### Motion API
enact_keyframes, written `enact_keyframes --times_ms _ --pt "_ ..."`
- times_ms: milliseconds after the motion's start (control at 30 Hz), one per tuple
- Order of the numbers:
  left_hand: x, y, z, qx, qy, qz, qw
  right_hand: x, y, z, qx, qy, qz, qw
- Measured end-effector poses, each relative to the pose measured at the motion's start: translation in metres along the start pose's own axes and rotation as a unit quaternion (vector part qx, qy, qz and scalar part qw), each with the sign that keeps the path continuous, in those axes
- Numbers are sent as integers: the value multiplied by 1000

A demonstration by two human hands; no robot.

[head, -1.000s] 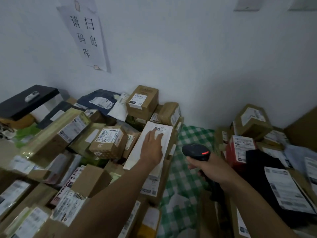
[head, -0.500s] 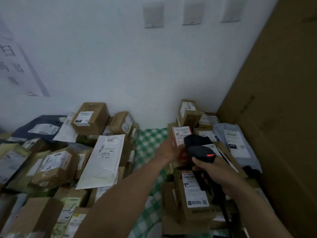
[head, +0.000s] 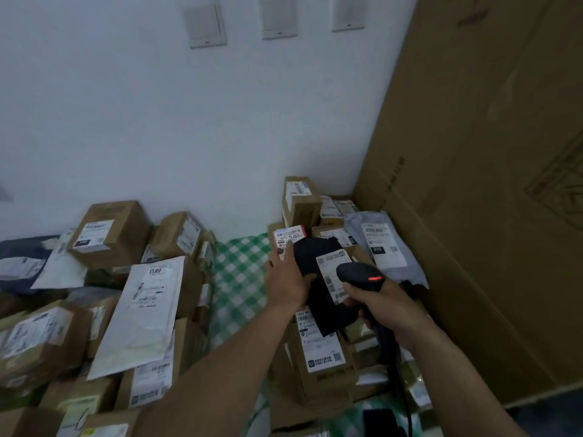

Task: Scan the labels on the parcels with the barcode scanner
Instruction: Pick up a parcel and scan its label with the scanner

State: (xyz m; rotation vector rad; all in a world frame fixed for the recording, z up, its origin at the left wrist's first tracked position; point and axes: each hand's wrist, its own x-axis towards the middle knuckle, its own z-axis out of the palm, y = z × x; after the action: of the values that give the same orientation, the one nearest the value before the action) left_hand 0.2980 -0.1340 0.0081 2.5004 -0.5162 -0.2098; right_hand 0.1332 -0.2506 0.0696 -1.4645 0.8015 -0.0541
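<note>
Beside the tall cardboard carton [head: 489, 184], on the right-hand parcel pile [head: 315, 384], lies a sealed black mailer bag [head: 325, 310], contents unseen. The left grip [head: 287, 279] pinches its edge. The right grip [head: 388, 310] wraps the barcode scanner [head: 359, 275], nose just over the white label [head: 330, 268]. Slack film may crease the barcode and spoil the read.

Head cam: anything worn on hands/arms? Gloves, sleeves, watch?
No gloves on the left hand or the right hand. No ring, watch or wristband shows. The left forearm and right forearm are bare to the frame edge, with no sleeve in view.
</note>
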Motion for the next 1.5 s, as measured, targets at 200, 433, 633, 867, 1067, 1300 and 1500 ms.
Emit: enact_keyframes --times_ms 200,433,633,867,1067,1300,1500 --pt "-24 -13 10 -190 33 -136 972 2 2 -4 -16 1 -13 1000" --pt "-32 -7 20 -333 -5 -132 933 -2 8 -5 -11 2 -14 1000" --pt "-52 -7 -13 -384 69 -26 920 -16 3 -9 -2 1 -68 998" --pt "-52 -28 -108 -310 153 35 938 -36 -21 22 -95 -61 -187 976" --pt "-47 -55 -176 -183 179 94 962 -48 -35 60 -144 -131 -229 954" --pt "-42 -88 -220 -79 90 125 985 -64 -44 106 -200 -193 -276 920" --pt "-49 -100 -237 -86 79 132 984 -66 -41 120 -196 -204 -279 918"
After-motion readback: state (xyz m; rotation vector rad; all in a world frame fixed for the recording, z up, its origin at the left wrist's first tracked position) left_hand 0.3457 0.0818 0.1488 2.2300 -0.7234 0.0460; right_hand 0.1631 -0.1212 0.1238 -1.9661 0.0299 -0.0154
